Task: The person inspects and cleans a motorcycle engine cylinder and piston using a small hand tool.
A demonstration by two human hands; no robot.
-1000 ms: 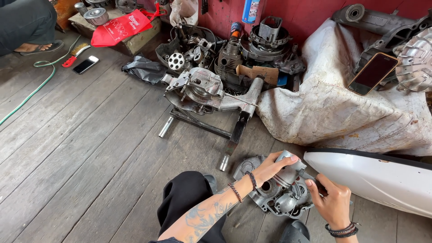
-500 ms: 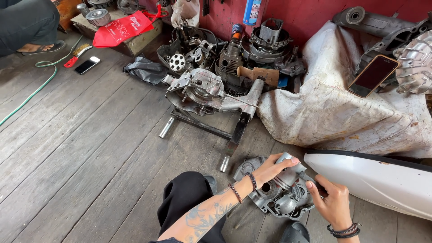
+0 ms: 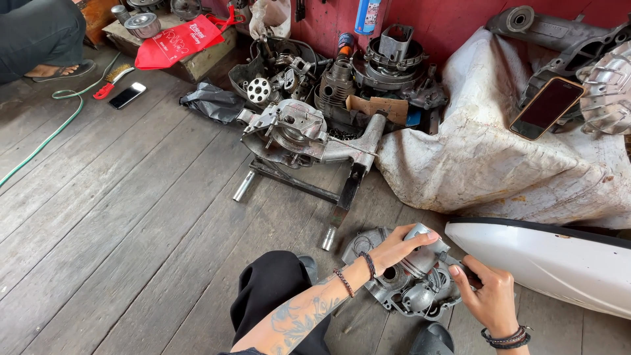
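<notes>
A grey metal engine casing (image 3: 411,283) lies on the wooden plank floor between my knees. My left hand (image 3: 397,247) rests on its top, fingers wrapped over a rounded silver part. At the casing's right edge my right hand (image 3: 486,297) is closed on a small dark part or tool whose shape I cannot make out. Both wrists carry bead bracelets. My black trouser leg (image 3: 273,292) is just left of the casing.
A second engine block on a black metal stand (image 3: 299,135) sits ahead. Behind it lie several engine parts against a red wall. A white cloth (image 3: 486,164) with a phone (image 3: 545,108), a white body panel (image 3: 552,263), a red bag (image 3: 181,39) and another person's leg (image 3: 39,33) surround.
Both hands stay on the casing; the right hand has shifted slightly at its right edge. The view has moved a little.
</notes>
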